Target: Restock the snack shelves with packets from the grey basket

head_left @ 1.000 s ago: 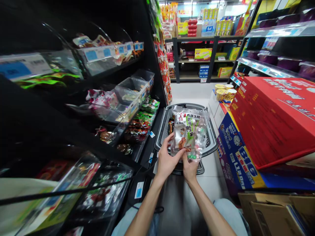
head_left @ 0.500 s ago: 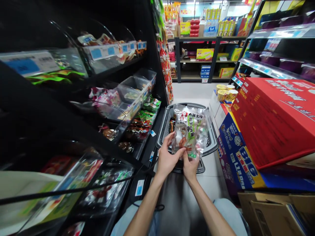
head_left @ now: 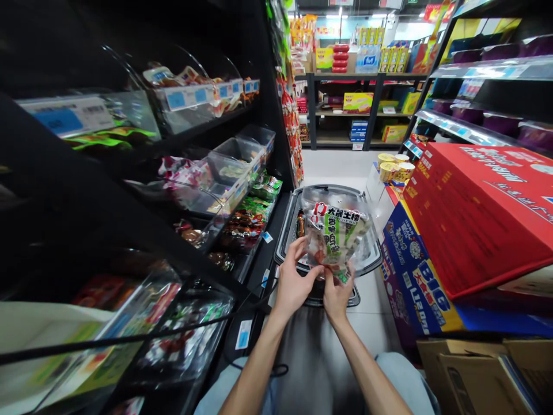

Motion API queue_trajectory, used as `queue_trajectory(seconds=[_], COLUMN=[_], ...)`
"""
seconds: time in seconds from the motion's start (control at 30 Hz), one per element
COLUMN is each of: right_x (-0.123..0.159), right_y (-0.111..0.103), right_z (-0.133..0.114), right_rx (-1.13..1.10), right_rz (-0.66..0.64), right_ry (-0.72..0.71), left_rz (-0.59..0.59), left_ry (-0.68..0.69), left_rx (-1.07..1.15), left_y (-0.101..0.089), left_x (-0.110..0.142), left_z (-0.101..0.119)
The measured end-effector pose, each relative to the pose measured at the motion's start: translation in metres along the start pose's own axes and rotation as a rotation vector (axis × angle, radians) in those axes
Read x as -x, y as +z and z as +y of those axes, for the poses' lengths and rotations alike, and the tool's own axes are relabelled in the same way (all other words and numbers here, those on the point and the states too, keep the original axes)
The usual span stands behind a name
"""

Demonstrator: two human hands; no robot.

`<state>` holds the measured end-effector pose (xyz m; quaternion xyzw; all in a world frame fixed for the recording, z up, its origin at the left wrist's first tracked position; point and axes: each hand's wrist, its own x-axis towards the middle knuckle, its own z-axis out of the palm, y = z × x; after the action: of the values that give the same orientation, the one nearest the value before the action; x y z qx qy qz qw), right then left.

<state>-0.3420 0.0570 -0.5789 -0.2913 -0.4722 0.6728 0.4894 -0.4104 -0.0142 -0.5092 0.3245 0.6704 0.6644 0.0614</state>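
1. Fingers of the left hand point(head_left: 294, 286) are closed on the lower left of a clear, printed pouch point(head_left: 334, 233): thumb in front by the bottom edge, the other fingers up along the left side and partly hidden behind it.

2. Fingers of the right hand point(head_left: 338, 295) pinch the bottom edge a bit to the right, thumb on the front face, a fingertip peeking out at the right side. What the rest do behind the plastic, I can't tell.

3. Big one for me, which way it lies: the pouch sticks out forward from both sets of fingers, so pretty much all its length is on the far side of the thumbs. Long axis looks like it runs away from the body, print reading right way up from this side.

4. Neither hand is really nearer, since both touch it. The left just reaches further up its edge, and the two thumbs almost meet at the bottom.

5. Past the fingers and behind the pouch sits the gray basket point(head_left: 375, 266), with a dark packet point(head_left: 301, 223) showing inside, just beyond the left fingertips. Pouch looks held over the basket; can't say whether they touch.

6. Off to the right of the fingers, well apart: a red box point(head_left: 484, 216).
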Motion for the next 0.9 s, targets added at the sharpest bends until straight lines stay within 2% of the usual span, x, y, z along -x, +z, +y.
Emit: queue_trajectory(seconds=[0.13,0.2,0.27,0.37,0.47,0.57,0.63,0.7,0.8,0.87,0.9], right_x=[0.001,0.002,0.003,0.002,-0.001,-0.002,-0.001,-0.001,-0.007,-0.014,-0.018], right_y=[-0.005,-0.010,-0.016,-0.022,-0.025,-0.024,-0.021,-0.016,-0.012,-0.012,-0.014], right_z=[0.012,0.019,0.022,0.013,-0.001,-0.007,-0.007,-0.006,-0.008,-0.010,-0.010], right_rx=[0.063,0.139,0.253,0.433,0.544,0.464,0.301,0.171,0.196,0.285,0.312], right_rz=[0.028,0.031,-0.042,-0.207,-0.336,-0.400,-0.314,-0.142,0.102,0.178,0.170], right_ry=[-0.044,-0.161,-0.358,-0.664,-0.784,-0.728,-0.630,-0.504,-0.310,-0.212,-0.178], left_rz=[-0.014,-0.054,-0.135,-0.258,-0.214,-0.049,0.051,0.122,0.065,-0.048,-0.102], left_ry=[0.004,0.002,-0.009,-0.021,-0.112,-0.311,-0.394,-0.421,-0.408,-0.382,-0.372], left_rx=[-0.064,-0.025,0.052,0.162,0.366,0.598,0.649,0.632,0.552,0.504,0.491], left_y=[0.001,0.005,0.009,0.009,0.001,-0.007,-0.009,-0.010,-0.012,-0.015,-0.016], left_x=[0.001,0.004,0.008,0.010,0.007,0.001,-0.005,-0.010,-0.015,-0.015,-0.015], left_z=[0.003,0.004,0.004,-0.001,-0.010,-0.018,-0.024,-0.030,-0.037,-0.041,-0.041])
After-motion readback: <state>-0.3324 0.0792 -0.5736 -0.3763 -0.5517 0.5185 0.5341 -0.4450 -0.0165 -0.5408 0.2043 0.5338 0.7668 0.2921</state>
